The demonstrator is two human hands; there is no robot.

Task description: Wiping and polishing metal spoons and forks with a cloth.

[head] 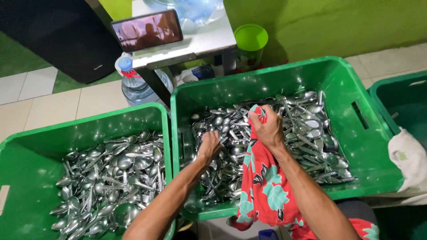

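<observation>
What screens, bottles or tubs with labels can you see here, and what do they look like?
Phone: lying sideways on the grey table top at the back, black frame, screen lit with a reddish picture.
Water bottle: on the floor behind the crates, clear plastic, blue cap, red band at the neck.
Cup: beside the table leg, round, green lid, printed side too dark to make out.

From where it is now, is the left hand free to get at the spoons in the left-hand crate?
Probably yes. The left hand rests on the cutlery in the middle crate, just beside the low shared rim. The spoons in the left crate lie uncovered, and nothing stands between. The right hand grips the red floral cloth elsewhere.
</observation>
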